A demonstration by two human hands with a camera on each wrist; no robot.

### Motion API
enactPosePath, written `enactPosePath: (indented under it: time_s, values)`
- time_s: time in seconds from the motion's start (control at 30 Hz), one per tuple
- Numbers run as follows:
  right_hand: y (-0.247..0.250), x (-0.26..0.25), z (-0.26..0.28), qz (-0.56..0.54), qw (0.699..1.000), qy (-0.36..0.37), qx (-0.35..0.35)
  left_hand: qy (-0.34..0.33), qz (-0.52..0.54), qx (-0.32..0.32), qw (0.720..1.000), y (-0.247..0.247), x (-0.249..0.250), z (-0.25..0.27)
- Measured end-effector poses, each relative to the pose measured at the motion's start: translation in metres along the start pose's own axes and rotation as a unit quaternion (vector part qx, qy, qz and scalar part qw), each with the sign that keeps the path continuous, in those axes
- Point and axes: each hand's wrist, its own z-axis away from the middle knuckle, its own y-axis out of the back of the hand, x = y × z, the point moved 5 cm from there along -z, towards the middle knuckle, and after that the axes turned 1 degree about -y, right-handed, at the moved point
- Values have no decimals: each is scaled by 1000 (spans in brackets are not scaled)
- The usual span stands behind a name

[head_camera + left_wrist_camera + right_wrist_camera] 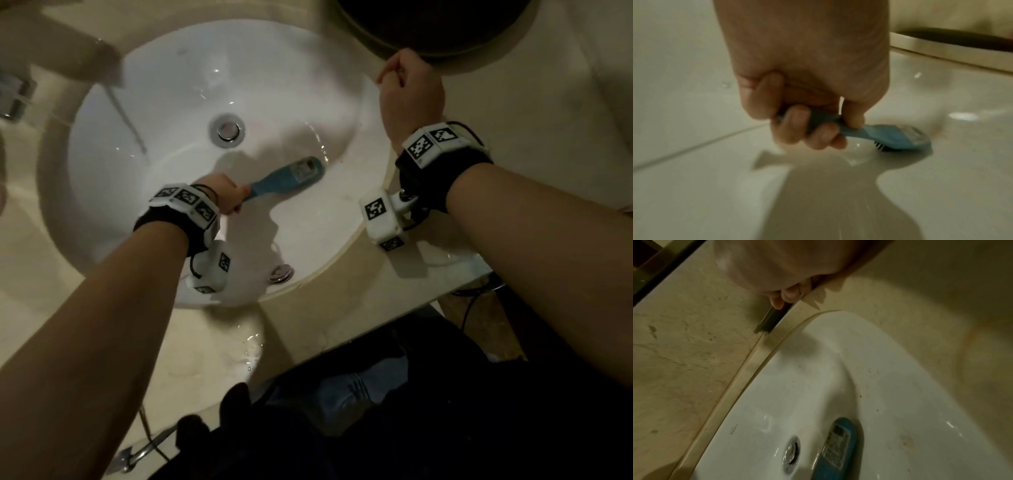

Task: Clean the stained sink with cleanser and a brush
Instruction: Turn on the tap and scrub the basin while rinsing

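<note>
A white oval sink (pixel 274 68) is set in a beige stone counter (pixel 531 102). My left hand (pixel 227 197) grips the handle of a blue brush (pixel 291 176) with the fingers wrapped round it. The brush head lies bristles down on the basin's right slope, just right of the drain (pixel 226 130). In the left wrist view, the brush (pixel 890 136) has dark bristles touching the wet basin (pixel 941 178) beside a brownish stain (pixel 937 129). My right hand (pixel 407 89) rests on the counter by the sink's far right rim, fingers loosely curled, holding nothing. No cleanser is in view.
A thin stream of water (pixel 126 120) falls into the left side of the basin. A dark round object (pixel 438 24) stands on the counter beyond my right hand. A chrome knob (pixel 281 273) sits on the near rim. A puddle (pixel 250 353) wets the near counter.
</note>
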Motion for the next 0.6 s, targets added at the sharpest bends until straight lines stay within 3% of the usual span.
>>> enactPosePath:
  time_s: [0.13, 0.2, 0.33, 0.4, 0.47, 0.6]
  values:
    - [1, -1, 1, -21, 1000, 2, 4, -7, 80, -17, 997, 11, 10, -7]
    - [2, -1, 3, -32, 999, 5, 8, -35, 87, -79, 992, 8, 18, -2]
    - [0, 0, 2, -35, 999, 12, 17, -88, 4, -224, 971, -14, 36, 9]
    - [-1, 1, 2, -31, 999, 8, 16, -89, -31, -261, 961, -28, 39, 8]
    - [-2, 1, 2, -37, 999, 6, 16, -83, -33, -220, 971, -33, 37, -2]
    - [-2, 0, 3, -32, 999, 11, 22, -58, -23, -49, 997, -3, 19, -24]
